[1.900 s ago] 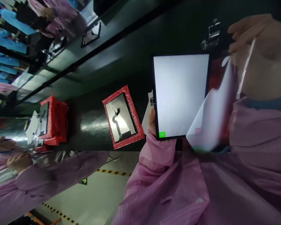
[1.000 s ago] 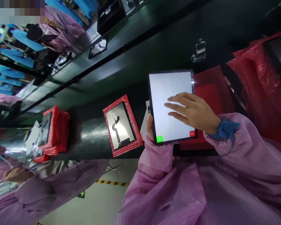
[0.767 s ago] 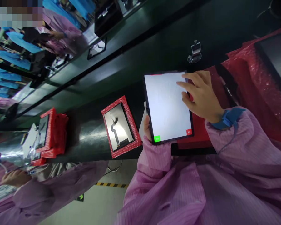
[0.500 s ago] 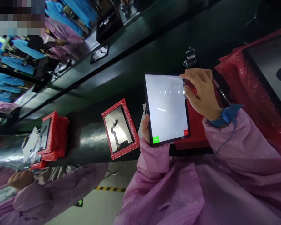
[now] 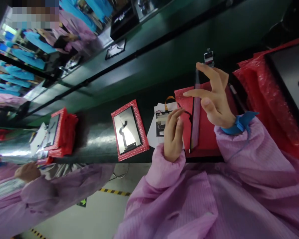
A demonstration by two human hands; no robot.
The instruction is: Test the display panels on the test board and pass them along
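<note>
Thin dark display panel (image 5: 195, 116), turned edge-on to me, stands on its long side above the red foam pad (image 5: 209, 132). I see my right hand (image 5: 214, 99) pinching its upper end between thumb and spread fingers, wrist bent back. My left hand (image 5: 173, 136) rests against the panel's lower edge, fingers loosely curled and raised, just beside the small circuit board with orange flex cable (image 5: 161, 118).
</note>
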